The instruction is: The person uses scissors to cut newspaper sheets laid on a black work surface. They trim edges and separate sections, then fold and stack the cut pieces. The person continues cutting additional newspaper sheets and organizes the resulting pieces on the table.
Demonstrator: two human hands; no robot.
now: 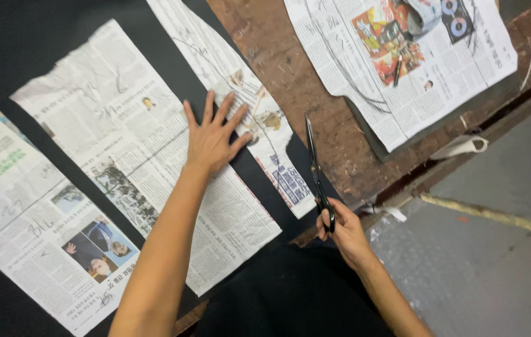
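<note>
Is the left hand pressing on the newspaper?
Touching: the head view shows the left hand flat, fingers spread, on the newspaper sheet.

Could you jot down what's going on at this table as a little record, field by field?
Setting: worn wooden table partly covered by black fabric
Left hand: left hand pressed flat, fingers spread, across two newspaper pieces
Under left hand: wide newspaper sheet and narrow newspaper strip, both on the black fabric
Right hand: right hand gripping the handles of black scissors
Scissors: blades point away from the person, beside the strip's right edge
Other paper: picture newspaper sheet at far left; marked newspaper sheet at upper right
</note>
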